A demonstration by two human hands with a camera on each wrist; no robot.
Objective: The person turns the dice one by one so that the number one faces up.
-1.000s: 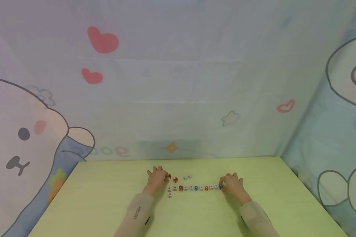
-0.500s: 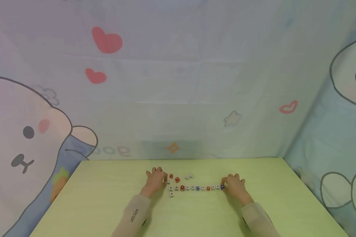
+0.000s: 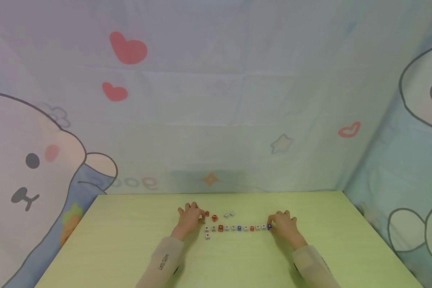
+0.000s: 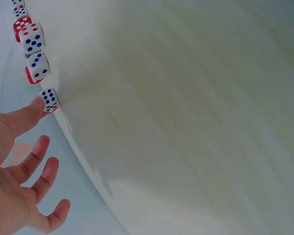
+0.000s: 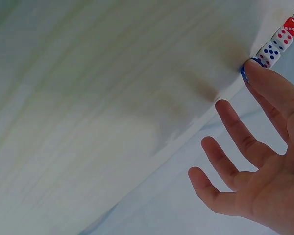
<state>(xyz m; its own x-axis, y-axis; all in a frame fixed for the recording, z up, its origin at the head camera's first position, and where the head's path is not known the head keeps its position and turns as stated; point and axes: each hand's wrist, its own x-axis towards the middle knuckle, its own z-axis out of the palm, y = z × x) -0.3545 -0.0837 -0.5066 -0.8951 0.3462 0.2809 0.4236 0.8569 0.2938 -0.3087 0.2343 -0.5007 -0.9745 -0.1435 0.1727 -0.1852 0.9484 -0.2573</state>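
Observation:
My left hand (image 3: 189,221) pinches a white die (image 4: 50,99) between its thumb and index finger, just left of a small red die (image 3: 207,214). The other fingers are spread apart in the left wrist view. At the right end of a straight row of dice, my right hand (image 3: 286,228) pinches a blue die (image 5: 243,71), mostly covered by the thumb. White, red and blue dice, such as a larger red die (image 3: 221,228), make up that row. A single white die (image 3: 207,236) sits on the near side of the row's left end.
Behind the row lie a rounded red die (image 3: 214,218) and two white dice, the left die (image 3: 226,215) close to the right die (image 3: 232,213). All rest on a pale green table (image 3: 237,262). A printed cloth (image 3: 216,100) hangs beyond the table's back edge.
My left hand has drawn slightly left and nearer, away from the small red die, with the white die between its fingers. The right hand stays at the blue die.

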